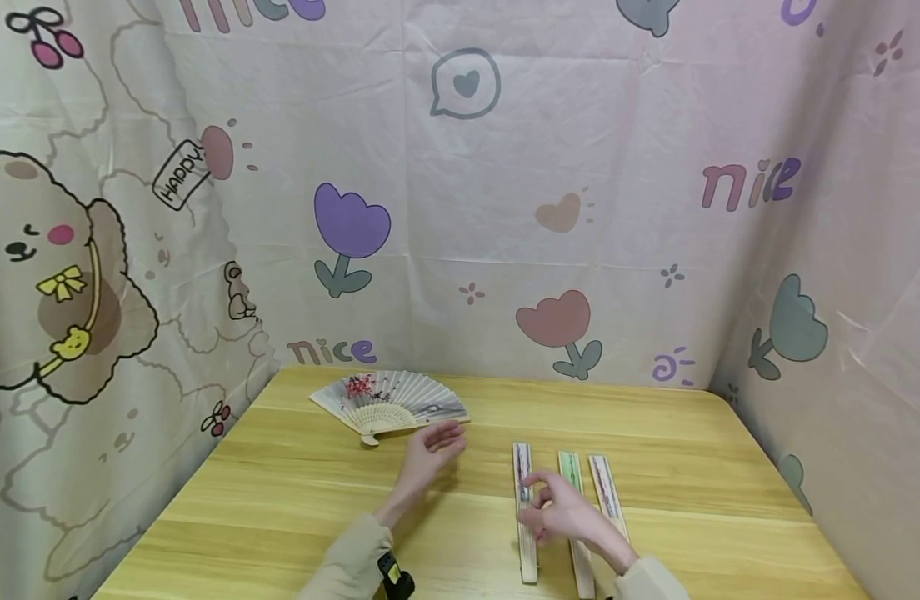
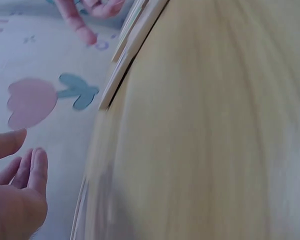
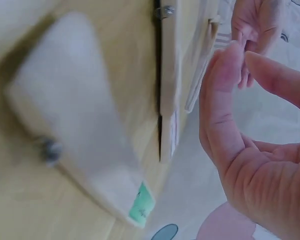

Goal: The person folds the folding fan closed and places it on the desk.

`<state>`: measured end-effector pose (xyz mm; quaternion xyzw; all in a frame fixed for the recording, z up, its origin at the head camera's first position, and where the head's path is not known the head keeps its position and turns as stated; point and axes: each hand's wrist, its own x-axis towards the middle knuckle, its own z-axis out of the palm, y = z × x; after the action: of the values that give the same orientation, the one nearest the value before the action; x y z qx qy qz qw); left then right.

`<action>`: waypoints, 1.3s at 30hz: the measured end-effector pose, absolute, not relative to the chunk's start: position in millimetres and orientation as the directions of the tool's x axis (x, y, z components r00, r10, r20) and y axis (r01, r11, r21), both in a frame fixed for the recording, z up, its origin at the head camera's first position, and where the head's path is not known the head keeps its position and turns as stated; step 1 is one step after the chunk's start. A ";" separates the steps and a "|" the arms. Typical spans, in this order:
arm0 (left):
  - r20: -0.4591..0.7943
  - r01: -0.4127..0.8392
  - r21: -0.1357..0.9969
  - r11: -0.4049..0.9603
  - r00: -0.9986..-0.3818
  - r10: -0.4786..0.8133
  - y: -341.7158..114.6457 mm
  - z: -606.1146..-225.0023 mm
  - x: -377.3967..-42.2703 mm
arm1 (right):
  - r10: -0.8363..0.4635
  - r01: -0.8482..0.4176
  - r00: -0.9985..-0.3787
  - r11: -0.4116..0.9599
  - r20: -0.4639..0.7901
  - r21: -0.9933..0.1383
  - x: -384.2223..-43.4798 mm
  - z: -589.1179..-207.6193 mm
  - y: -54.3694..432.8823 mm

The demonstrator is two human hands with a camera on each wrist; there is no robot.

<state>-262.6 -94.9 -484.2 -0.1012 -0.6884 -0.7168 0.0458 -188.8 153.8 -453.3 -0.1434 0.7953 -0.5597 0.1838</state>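
A spread folding fan (image 1: 400, 408), pale grey with red blossoms and a pierced wooden handle part, lies near the table's back left. My left hand (image 1: 432, 454) is just in front of its right end, fingers loosely bent and holding nothing. Three folded fans lie lengthwise to the right: one with a greyish strip (image 1: 528, 550), one with a green strip (image 1: 570, 468), and one pale (image 1: 606, 487). Over the first two hovers my right hand (image 1: 561, 510), with thumb and fingers curved and apart. In the right wrist view nothing sits between its fingers (image 3: 220, 110).
The wooden table (image 1: 295, 508) has a rounded back right corner. A printed cloth (image 1: 467, 183) hangs behind it and along both sides. A small black device (image 1: 395, 577) is strapped at my left sleeve.
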 end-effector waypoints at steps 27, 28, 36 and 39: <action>0.008 0.059 0.992 -0.108 -0.908 -0.419 -205.1 -492.8 -275.2 | -0.388 0.220 -0.908 -0.128 -0.155 -0.967 -240.7 -472.4 61.8; -0.002 0.051 0.992 -0.118 -0.910 -0.415 -206.8 -493.0 -275.2 | -0.382 0.234 -0.911 -0.161 -0.158 -0.959 -243.0 -474.4 56.8; -0.075 0.010 0.977 -0.213 -0.919 -0.387 -214.9 -494.3 -276.8 | -0.363 0.336 -0.907 -0.320 -0.213 -0.886 -262.9 -485.3 15.8; -0.090 0.011 0.970 -0.245 -0.914 -0.395 -215.0 -495.5 -278.4 | -0.344 0.369 -0.905 -0.351 -0.248 -0.860 -270.2 -487.8 -1.2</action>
<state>-278.4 -215.0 -495.5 0.1602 -0.6003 -0.7724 0.1314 -270.2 -1.2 -487.8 0.0119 0.5265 -0.8219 0.2171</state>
